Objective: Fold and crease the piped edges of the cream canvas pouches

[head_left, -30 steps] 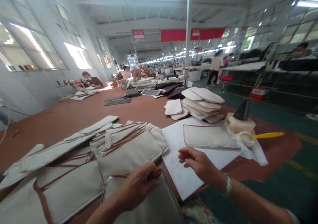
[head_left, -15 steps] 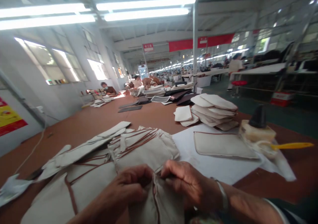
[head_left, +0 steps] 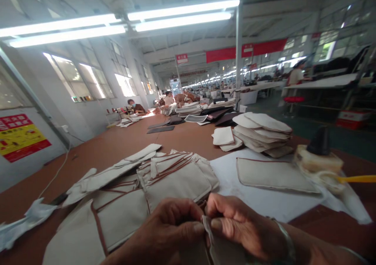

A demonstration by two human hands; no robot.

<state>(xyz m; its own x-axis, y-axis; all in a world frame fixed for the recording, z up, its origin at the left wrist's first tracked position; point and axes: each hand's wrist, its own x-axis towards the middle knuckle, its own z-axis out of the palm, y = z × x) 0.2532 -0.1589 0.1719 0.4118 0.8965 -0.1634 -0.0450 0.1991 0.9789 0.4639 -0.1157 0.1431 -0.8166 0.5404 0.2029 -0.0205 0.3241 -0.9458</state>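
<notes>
A brown tabletop (head_left: 188,137) spreads out under and around a white sheet (head_left: 276,202). Left of the sheet, overlapping beige sewn pieces (head_left: 179,181) with brown edging lie in a broad heap. Beyond the sheet rises a stack of pale panels (head_left: 261,130). On the sheet a flat beige panel (head_left: 273,175) lies with its long axis left to right, its brown-trimmed edge on the far side. On the sheet's near side, the right hand (head_left: 243,228) and left hand (head_left: 179,233) pinch a beige fabric piece (head_left: 223,251) between thumbs and fingers; its seamed edge runs from the fingertips toward the wearer, its lower end cut off. At the sheet's right end, a yellowish block (head_left: 319,159) bears a black cone (head_left: 320,139); beside it, a yellow handle (head_left: 358,179) meets a round white cup-like thing (head_left: 327,179), contents too blurred to tell.
</notes>
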